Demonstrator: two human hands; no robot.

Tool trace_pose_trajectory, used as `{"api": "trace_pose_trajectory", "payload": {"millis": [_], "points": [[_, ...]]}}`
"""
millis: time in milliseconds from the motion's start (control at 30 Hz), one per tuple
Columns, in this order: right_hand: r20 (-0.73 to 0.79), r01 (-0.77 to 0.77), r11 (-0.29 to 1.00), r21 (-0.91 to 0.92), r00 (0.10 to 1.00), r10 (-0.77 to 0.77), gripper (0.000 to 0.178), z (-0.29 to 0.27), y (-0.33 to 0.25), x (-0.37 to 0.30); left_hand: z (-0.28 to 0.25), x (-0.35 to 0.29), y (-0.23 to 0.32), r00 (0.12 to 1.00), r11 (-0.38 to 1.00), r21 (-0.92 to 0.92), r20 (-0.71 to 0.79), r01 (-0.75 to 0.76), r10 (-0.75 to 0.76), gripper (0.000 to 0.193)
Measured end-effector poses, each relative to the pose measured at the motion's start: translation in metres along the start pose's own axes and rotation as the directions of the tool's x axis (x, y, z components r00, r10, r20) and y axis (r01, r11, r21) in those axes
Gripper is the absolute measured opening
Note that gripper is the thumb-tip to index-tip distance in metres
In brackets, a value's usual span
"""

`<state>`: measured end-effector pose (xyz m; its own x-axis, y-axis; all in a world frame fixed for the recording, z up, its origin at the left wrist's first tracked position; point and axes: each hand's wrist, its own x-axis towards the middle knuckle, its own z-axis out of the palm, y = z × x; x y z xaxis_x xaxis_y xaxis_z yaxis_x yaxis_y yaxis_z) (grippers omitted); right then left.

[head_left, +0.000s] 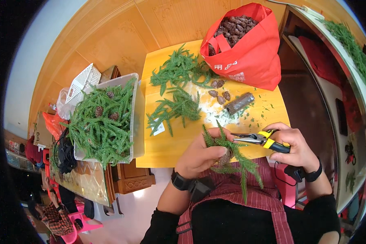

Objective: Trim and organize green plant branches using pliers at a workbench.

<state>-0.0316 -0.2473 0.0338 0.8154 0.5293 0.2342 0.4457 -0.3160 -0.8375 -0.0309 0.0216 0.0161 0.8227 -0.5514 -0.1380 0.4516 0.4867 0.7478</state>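
While my left grip (201, 152) is clamped on a green sprig (232, 156) with a pine cone tucked at its base, my right grip (295, 144) is closed around yellow-handled pliers (258, 139), their tip touching the sprig above the yellow bench (166, 150). Beyond lie loose sprigs (175, 106), cones (219, 96), a red bag (248, 53) of cones and, left, a clear bin (138, 122) of greenery.

Your left hand (199, 154) is curled closed in a grip; your right hand (293, 144) is clenched, both forearms raised.
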Motion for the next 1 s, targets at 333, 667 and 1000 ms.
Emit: {"api": "trace_pose_trajectory", "payload": {"millis": [333,667,1000], "points": [[-0.058,-0.141,0.986,-0.090,0.989,0.136,0.028,0.001,-0.014,-0.002,0.006,0.012,0.004,0.909,0.665,0.656,0.080,-0.357,0.410,0.034],[-0.069,-0.058,0.994,-0.095,0.996,0.051,0.033,0.001,-0.002,-0.003,0.013,0.005,0.011,0.903,0.595,0.730,0.071,-0.337,0.424,0.026],[0.002,0.046,0.997,0.055,0.999,-0.047,0.032,0.002,0.005,0.002,-0.002,-0.001,-0.006,0.999,0.992,-0.114,0.023,0.045,-0.043,0.046]]}}
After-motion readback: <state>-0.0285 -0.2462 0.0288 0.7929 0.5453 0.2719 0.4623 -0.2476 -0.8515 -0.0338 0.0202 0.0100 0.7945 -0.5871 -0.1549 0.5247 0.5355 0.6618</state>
